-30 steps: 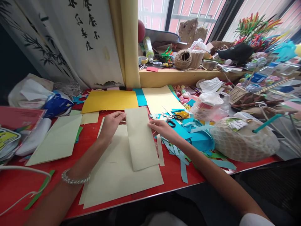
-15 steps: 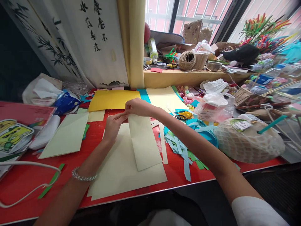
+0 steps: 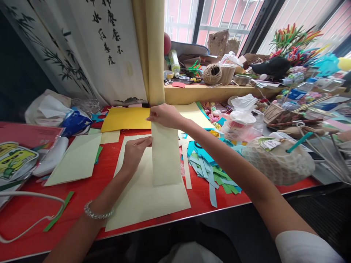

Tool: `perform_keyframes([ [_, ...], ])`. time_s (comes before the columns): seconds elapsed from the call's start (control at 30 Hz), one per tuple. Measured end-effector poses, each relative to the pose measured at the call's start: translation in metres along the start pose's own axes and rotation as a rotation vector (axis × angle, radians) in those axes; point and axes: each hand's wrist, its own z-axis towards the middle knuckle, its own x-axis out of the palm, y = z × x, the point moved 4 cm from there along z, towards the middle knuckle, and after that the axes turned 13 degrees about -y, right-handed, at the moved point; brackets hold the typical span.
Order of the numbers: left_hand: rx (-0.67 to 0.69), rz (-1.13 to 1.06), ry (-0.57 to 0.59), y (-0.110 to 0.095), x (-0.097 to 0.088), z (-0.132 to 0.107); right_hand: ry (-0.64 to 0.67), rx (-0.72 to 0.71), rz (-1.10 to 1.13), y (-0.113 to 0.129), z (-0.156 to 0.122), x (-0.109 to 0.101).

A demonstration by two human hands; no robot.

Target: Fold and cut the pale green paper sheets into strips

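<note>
A narrow pale cream sheet of paper lies over a larger cream sheet on the red table. My right hand pinches the narrow sheet's far left corner and lifts that end off the table. My left hand is closed lightly on the same sheet's left edge, a little nearer me. A beaded bracelet circles my left wrist.
A yellow card and a pale green sheet lie left of the hands. Blue and green paper strips pile up to the right, beside a netted round bundle. Twine and clutter fill the sill. White cable at left.
My right hand crossed from the sheet's right edge to its far left corner and raised that end. My left hand slid down the left edge. The camera shifted slightly.
</note>
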Motion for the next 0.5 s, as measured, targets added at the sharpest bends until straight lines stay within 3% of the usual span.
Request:
perform_keyframes([
  [0.2,0.030,0.121,0.048,-0.008,-0.008,-0.023,-0.100,-0.002,-0.017,-0.006,0.005,-0.021],
  [0.5,0.155,0.521,0.241,-0.007,-0.036,-0.058,-0.180,-0.020,-0.096,-0.008,0.015,-0.048],
])
